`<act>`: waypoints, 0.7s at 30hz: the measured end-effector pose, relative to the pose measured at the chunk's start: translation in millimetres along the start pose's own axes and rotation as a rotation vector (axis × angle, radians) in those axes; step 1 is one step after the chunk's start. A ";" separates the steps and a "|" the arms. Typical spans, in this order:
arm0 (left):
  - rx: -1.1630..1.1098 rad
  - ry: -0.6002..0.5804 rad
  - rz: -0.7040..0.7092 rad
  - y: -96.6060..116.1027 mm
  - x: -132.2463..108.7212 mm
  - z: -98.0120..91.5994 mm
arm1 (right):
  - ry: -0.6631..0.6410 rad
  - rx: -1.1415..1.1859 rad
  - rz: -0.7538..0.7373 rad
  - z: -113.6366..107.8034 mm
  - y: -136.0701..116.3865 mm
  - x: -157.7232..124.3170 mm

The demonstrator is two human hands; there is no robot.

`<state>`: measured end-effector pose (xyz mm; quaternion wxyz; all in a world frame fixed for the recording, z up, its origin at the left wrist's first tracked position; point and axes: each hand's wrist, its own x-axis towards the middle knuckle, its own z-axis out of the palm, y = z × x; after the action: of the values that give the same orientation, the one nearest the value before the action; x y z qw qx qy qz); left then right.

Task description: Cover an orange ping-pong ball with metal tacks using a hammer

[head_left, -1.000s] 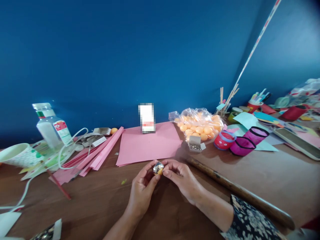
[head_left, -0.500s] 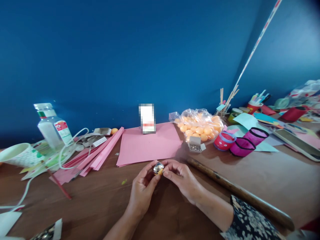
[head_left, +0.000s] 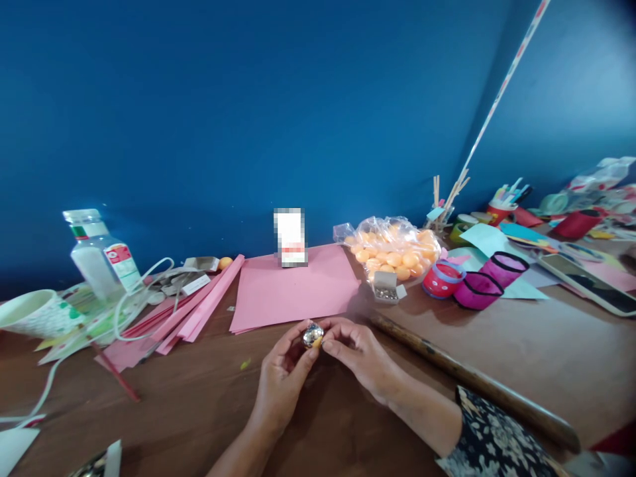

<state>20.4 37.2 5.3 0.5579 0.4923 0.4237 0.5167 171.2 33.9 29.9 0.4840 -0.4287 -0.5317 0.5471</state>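
A small orange ball (head_left: 313,336), its surface mostly covered with shiny silver-coloured pieces that look like thumbtacks, is held between the thumb and fingers of my left hand (head_left: 283,374). A bare orange patch shows at its lower right. My right hand (head_left: 355,354) is closed in a pinch at the ball's right side. Whatever lies between those fingertips is too small to make out. Behind my right hand, an open little box (head_left: 387,289) contains small shiny metal pieces. A clear plastic bag (head_left: 392,248) full of orange balls lies just beyond it.
Pink paper sheets (head_left: 293,291) lie ahead, with folded pink strips (head_left: 209,301) to their left. A wooden rod (head_left: 477,381) slants along the right. A glass bottle (head_left: 97,258) and paper cup (head_left: 42,311) stand left; purple rings (head_left: 479,291) and a phone (head_left: 591,281) lie right.
The view has shifted very slightly. Both hands keep the same hold around the ball, and nothing on the table has visibly moved.
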 end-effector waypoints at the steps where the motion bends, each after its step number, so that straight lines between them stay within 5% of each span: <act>1: 0.004 0.002 -0.003 0.3 0.0 0.2 | -0.002 -0.003 -0.003 -0.1 0.1 0.1; 21: 0.093 0.018 0.045 1.2 -1.6 1.5 | -0.014 0.146 0.078 -2.6 -0.3 0.4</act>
<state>21.6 35.4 6.6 0.5186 0.5224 0.4410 0.5134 173.6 34.7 30.0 0.4888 -0.4087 -0.4766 0.6057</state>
